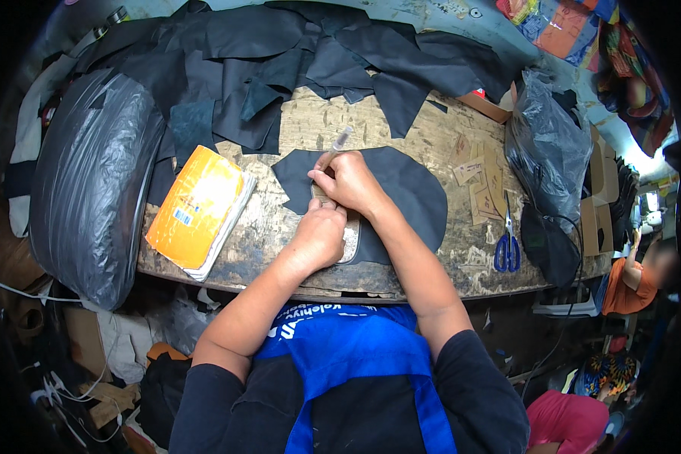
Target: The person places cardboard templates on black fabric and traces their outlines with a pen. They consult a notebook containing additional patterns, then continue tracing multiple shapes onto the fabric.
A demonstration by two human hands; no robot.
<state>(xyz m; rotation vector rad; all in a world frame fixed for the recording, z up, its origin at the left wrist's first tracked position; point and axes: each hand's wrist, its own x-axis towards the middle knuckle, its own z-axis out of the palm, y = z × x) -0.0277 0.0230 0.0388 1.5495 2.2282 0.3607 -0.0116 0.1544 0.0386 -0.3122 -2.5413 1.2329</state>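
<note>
A piece of black leather [405, 193] with an irregular outline lies flat on the worn wooden table in front of me. On its left part sits a pale, speckled, flat template [351, 240], mostly covered by my hands. My left hand [319, 233] presses the template down with its fingers bunched together. Just beyond it, my right hand [349, 181] grips a pen [341, 139] with a clear barrel, its upper end pointing up and away. The pen's tip is hidden by my fingers. Both hands are close together, almost touching.
An orange-covered book [197, 208] lies to the left. Blue-handled scissors [507, 246] and brown card templates [483, 181] are on the right. Black leather sheets [242, 45] pile up at the back. Plastic-wrapped bundles flank the table [325, 113]. A person in orange [628, 287] is at far right.
</note>
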